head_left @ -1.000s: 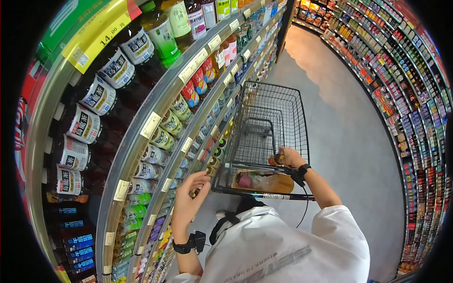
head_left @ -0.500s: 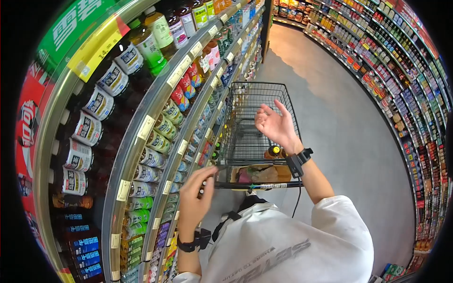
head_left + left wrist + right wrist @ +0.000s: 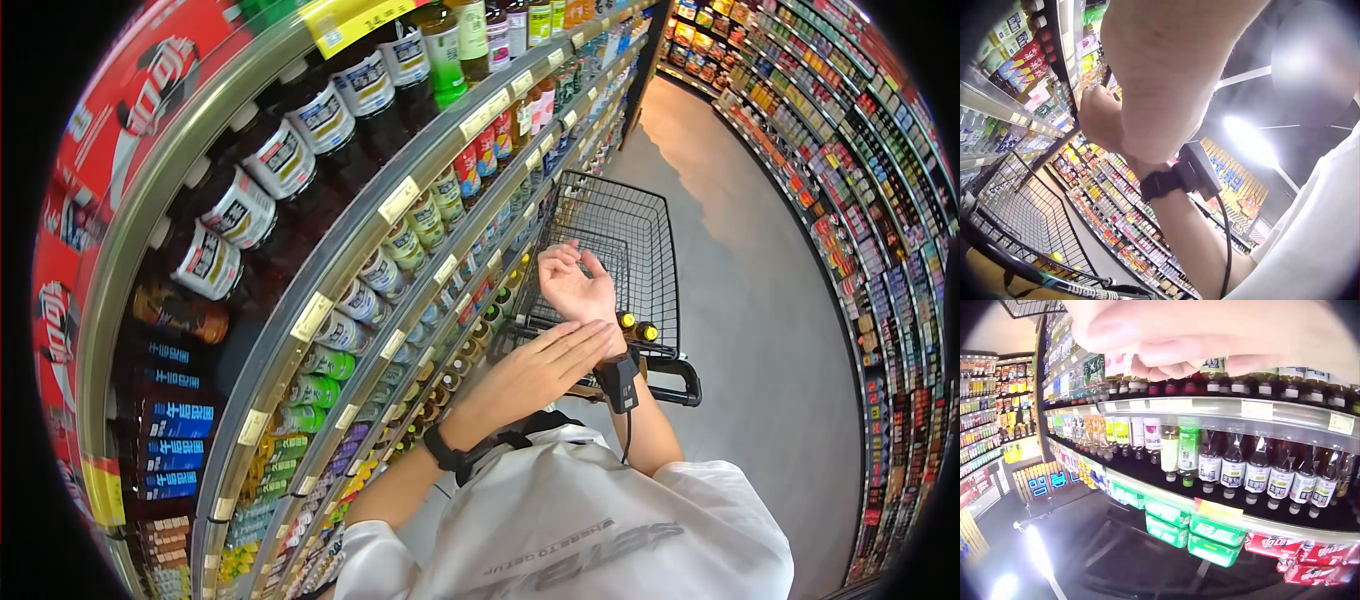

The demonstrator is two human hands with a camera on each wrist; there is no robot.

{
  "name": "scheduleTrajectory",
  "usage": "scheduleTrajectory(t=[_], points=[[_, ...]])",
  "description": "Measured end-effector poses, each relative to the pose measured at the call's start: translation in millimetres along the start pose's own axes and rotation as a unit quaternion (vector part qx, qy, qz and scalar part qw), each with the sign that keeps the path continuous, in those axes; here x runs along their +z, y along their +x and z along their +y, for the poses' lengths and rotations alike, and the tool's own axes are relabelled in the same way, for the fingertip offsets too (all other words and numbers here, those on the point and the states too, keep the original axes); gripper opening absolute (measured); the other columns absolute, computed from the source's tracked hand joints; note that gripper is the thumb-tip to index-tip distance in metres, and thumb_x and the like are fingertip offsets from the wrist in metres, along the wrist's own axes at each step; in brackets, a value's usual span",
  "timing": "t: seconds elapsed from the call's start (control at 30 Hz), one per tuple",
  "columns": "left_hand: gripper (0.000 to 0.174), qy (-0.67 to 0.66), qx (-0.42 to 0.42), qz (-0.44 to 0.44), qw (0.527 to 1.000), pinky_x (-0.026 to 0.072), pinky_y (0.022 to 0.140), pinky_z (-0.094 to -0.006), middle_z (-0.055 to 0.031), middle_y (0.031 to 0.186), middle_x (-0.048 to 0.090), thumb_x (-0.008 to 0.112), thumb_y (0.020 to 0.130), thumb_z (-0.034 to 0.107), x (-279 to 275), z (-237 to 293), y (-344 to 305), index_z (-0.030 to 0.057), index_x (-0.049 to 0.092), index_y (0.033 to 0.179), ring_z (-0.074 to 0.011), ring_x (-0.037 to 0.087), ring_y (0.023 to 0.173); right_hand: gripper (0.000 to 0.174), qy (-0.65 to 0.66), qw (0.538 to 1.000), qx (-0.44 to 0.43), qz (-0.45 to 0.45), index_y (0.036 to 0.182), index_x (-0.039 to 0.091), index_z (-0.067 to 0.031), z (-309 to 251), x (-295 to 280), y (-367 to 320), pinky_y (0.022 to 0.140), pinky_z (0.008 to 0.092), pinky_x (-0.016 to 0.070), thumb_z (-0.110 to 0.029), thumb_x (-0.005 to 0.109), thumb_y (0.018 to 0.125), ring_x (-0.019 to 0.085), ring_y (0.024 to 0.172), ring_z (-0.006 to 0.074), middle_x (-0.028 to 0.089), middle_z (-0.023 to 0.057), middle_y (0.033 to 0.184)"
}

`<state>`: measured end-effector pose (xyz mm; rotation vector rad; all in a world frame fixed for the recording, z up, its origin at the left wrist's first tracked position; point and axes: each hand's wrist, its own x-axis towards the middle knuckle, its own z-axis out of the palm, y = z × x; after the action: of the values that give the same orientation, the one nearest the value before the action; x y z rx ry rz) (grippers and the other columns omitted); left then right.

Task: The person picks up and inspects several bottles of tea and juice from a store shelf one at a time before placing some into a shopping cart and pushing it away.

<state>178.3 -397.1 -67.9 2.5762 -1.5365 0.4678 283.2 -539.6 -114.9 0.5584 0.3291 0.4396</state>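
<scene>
My left hand [image 3: 545,365] lies across my right wrist, its fingers straight and side by side, with the tips near the black wrist camera [image 3: 616,382]. Palm up, my right hand [image 3: 578,285] is raised over the near end of the shopping cart [image 3: 665,235]; its fingers are loosely bent and hold nothing. Beyond that wrist, bottles with yellow caps [image 3: 648,331] stand in the cart's near right corner. The left wrist view shows the right hand [image 3: 1100,115] past the large left forearm, and a yellow cap [image 3: 1055,257] in the basket.
Along the left runs a drinks shelf [image 3: 400,200] with rows of dark bottles [image 3: 280,160] and price tags. Red drink packs [image 3: 1269,544] and green packs [image 3: 1213,550] sit on its top. Grey floor [image 3: 760,330] separates it from a stocked shelf [image 3: 880,280] on the right.
My right hand has let go of a bottle in the cart and lifted, turning palm up. The left hand has moved right, from beside the shelf onto the right wrist.
</scene>
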Motion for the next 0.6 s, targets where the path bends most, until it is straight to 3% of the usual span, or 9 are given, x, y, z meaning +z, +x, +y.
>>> scheduleTrajectory(t=[0.13,0.3,0.47,0.6], points=[[0.057,-0.01,-0.008,0.009,1.0,0.0296,0.127,-0.0425,-0.0153,0.165,0.04,0.053,0.099,0.015,6,14,-13,-0.003,0.048,0.153,-0.0264,0.036,0.154,0.028,-0.013,0.999,0.025,0.043,0.096,0.057,-0.0026,15,-21,5,0.069,0.0337,0.0396,-0.028,0.047,0.099,0.045,0.074,0.0192,0.045,0.0049,0.079],[0.058,-0.034,-0.038,0.04,0.998,0.0293,0.127,-0.0427,-0.0161,0.165,0.039,0.057,0.097,0.014,10,23,-37,-0.0043,0.049,0.151,-0.0278,0.035,0.154,0.028,-0.013,0.997,0.048,0.057,0.095,0.056,-0.0027,25,-42,7,0.068,0.0344,0.0388,-0.028,0.045,0.1,0.045,0.073,0.0194,0.044,0.0049,0.077],[0.057,-0.124,-0.06,0.078,0.987,0.0325,0.126,-0.0435,-0.0176,0.162,0.042,0.062,0.093,0.01,6,28,-56,-0.0076,0.054,0.146,-0.0297,0.037,0.153,0.023,-0.046,0.997,0.034,0.06,0.095,0.055,-0.0038,48,-48,-1,0.067,0.0345,0.0382,-0.026,0.049,0.098,0.044,0.072,0.0188,0.044,0.0037,0.077],[0.059,-0.079,-0.058,0.104,0.99,0.0326,0.126,-0.0429,-0.017,0.162,0.043,0.062,0.091,0.013,2,26,-76,-0.0044,0.053,0.148,-0.0267,0.038,0.153,0.015,-0.067,0.995,0.058,0.041,0.095,0.054,-0.0042,56,-61,4,0.067,0.0335,0.0377,-0.019,0.054,0.094,0.043,0.072,0.0175,0.043,0.0028,0.077]])
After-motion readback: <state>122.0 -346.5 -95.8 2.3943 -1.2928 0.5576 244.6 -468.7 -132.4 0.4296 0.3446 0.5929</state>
